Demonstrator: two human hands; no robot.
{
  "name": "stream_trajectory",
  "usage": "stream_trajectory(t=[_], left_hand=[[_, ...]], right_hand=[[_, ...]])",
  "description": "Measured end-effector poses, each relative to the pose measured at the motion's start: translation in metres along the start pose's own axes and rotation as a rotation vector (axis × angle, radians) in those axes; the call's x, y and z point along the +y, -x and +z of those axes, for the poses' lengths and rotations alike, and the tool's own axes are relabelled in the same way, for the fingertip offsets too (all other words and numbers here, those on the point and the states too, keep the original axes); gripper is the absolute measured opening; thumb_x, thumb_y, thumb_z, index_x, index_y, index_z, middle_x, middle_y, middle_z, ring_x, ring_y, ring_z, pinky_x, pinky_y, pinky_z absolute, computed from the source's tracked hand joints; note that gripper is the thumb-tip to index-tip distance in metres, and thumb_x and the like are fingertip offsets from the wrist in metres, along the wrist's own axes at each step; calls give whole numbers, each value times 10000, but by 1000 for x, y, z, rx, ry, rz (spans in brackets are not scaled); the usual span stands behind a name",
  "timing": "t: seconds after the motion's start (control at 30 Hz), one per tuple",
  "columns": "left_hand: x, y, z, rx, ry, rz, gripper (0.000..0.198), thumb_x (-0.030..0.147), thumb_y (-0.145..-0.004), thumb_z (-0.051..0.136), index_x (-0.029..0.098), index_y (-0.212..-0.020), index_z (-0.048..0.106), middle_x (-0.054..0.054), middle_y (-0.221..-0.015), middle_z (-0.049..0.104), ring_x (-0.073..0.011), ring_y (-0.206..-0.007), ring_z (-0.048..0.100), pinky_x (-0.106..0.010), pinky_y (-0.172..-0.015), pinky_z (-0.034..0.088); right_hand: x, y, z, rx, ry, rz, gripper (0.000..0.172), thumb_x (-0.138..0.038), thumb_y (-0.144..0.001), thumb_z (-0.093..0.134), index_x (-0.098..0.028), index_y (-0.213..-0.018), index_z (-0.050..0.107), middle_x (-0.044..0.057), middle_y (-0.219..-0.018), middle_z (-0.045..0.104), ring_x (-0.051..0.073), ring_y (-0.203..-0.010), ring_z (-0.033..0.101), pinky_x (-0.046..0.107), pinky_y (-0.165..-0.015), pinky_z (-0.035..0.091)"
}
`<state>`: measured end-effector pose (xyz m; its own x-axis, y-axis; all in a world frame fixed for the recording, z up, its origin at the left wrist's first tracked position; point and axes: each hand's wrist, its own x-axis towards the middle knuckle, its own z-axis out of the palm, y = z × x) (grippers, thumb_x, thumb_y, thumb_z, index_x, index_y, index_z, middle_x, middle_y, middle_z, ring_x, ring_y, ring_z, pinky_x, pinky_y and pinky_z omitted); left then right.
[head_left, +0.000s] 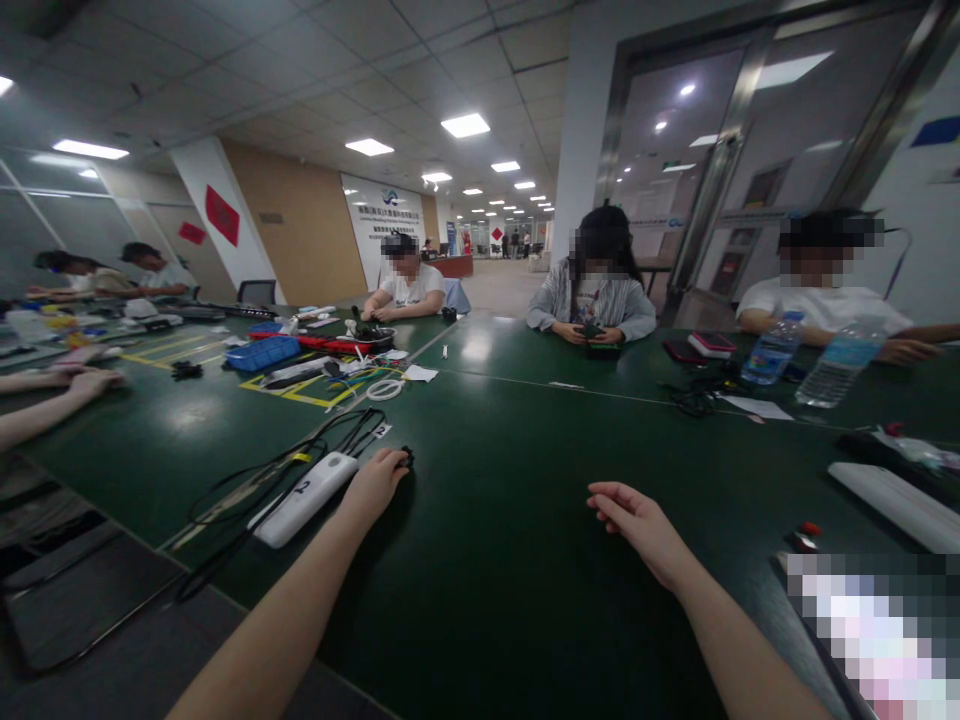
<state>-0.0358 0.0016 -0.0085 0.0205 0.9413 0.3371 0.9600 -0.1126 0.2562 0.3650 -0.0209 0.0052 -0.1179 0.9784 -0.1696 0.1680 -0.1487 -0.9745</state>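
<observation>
My left hand (pixel 379 478) rests low over the green table with its fingers closed around a small black object (pixel 407 458). Most of that object is hidden by the fingers, so its kind cannot be made out. Just left of this hand lies a white power strip (pixel 307 497) marked "2", with black cables (pixel 330 432) beside it. My right hand (pixel 628 515) hovers above the table on the right, fingers loosely bent and a little apart, with nothing visible in them.
A blue basket (pixel 262 354), loose wires (pixel 364 378) and a red tray (pixel 360 345) lie at the far left. Two water bottles (pixel 772 348) stand at the right, near a white bar (pixel 892 500) and a pixelated screen (pixel 877 630). Several people sit around the table.
</observation>
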Motion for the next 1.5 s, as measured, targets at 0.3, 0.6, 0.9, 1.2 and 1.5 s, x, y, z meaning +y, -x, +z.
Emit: stream_trajectory(t=[0.3,0.6,0.9,1.2,1.5], left_hand=[[-3,0,-1,2,-26,-30,291,265,-795,408,192,-1044,540,-57,-1054,546,-176,-874,567,-279,-800,426],[-6,-1,-1,24,22,-84,276,234,-767,444,196,-1015,557,-41,-989,573,-169,-861,569,-267,-803,427],[-7,-2,2,60,-30,-85,277,223,-778,429,182,-1020,557,-52,-1027,557,-175,-885,566,-271,-828,418],[-7,0,-2,78,-41,-139,325,267,-798,398,158,-1064,549,-76,-1002,569,-175,-862,573,-272,-812,429],[-10,-3,-1,73,11,-211,288,262,-790,415,164,-1018,562,-71,-1031,593,-185,-943,557,-278,-852,411]], right_hand=[[-11,6,4,14,5,21,292,-347,-686,563,-204,-938,598,49,-891,615,176,-757,538,309,-677,444],[-2,2,-1,-8,22,18,294,-350,-723,533,-216,-981,578,49,-935,604,181,-792,539,320,-701,448],[0,0,0,2,10,-4,295,-362,-707,552,-224,-964,592,44,-910,617,186,-780,543,330,-693,448],[-1,0,1,8,17,7,297,-363,-701,555,-221,-959,593,43,-907,618,177,-771,542,314,-680,445],[-4,2,1,11,11,14,307,-366,-688,564,-221,-956,601,44,-908,622,180,-770,547,318,-687,445]])
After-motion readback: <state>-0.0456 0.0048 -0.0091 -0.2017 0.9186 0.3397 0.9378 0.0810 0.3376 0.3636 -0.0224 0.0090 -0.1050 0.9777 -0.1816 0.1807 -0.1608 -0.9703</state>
